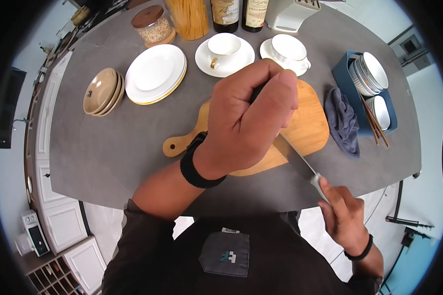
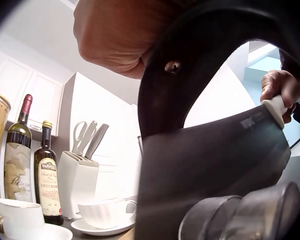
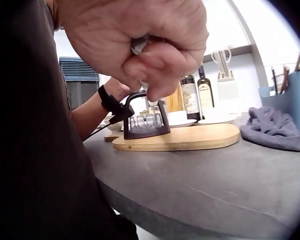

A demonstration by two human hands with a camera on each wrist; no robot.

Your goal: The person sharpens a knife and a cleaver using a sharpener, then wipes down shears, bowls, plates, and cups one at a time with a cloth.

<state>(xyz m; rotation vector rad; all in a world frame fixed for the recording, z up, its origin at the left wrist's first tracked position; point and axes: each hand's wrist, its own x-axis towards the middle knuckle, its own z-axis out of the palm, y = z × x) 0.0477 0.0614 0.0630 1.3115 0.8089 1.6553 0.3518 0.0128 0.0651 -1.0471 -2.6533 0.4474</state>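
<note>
Fingers curled, the right hand point(image 1: 343, 216) grips the white handle of a broad, grey-bladed knife point(image 1: 297, 158), the left hand point(image 1: 253, 120) an arched black knife sharpener point(image 3: 146, 122) on a paddle-shaped wooden cutting board point(image 1: 312, 123); the knife's handle juts past the board's near edge over the grey countertop point(image 1: 379, 160), while a blue-grey cloth point(image 1: 340, 120) lies beside the board's right end. The blade points forward and leftward, its long axis diagonal; the right wrist view shows the sharpener's base, hidden by the left hand in the head view.

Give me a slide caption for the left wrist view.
Left hand gripping a knife sharpener, right hand holding a white-handled cleaver, knife block behind.
</note>
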